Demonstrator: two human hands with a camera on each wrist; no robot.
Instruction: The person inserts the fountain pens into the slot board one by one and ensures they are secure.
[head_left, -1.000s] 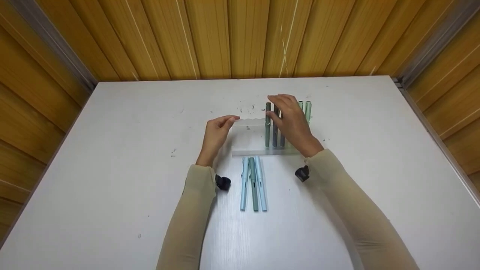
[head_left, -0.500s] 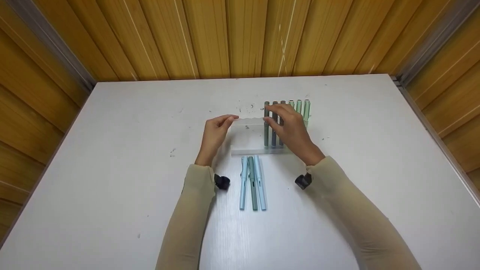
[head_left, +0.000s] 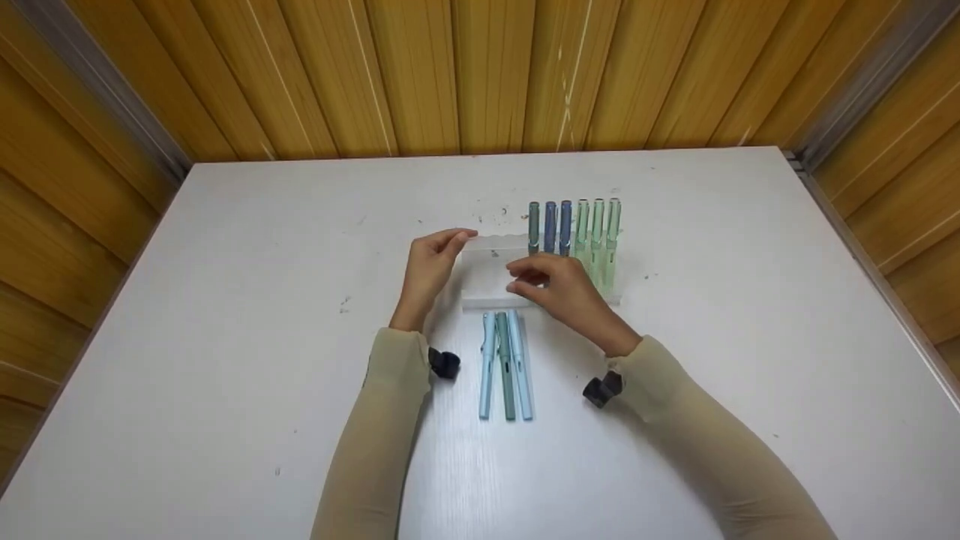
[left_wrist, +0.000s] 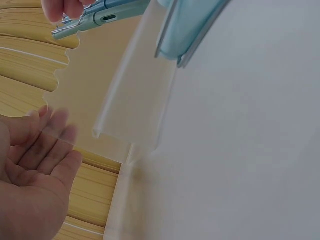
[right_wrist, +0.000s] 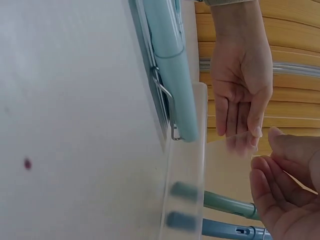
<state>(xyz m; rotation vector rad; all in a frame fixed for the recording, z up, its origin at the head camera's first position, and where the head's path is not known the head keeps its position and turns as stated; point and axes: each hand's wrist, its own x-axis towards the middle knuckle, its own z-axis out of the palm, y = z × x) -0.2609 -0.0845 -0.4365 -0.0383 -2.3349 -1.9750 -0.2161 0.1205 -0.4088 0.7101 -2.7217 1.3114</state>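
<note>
A clear pen stand with a scalloped top edge stands mid-table. My left hand pinches its upper left corner; in the left wrist view the thumb and fingers lie on opposite sides of the clear panel. My right hand hovers before the stand, fingers loosely bent, nothing between them. Upright in the stand's right half are a dark green pen, two blue pens and three light green pens; the right hand hides some lower parts. Before the stand lie two light blue pens flanking a green pen.
The white table carries small dark marks. Wood-look panel walls rise behind it and at both sides. A black wrist camera sits on the left wrist, another black camera on the right.
My right hand has come down from the tops of the upright pens toward the stand's lower front, uncovering the blue and light green pens. The left hand keeps its place.
</note>
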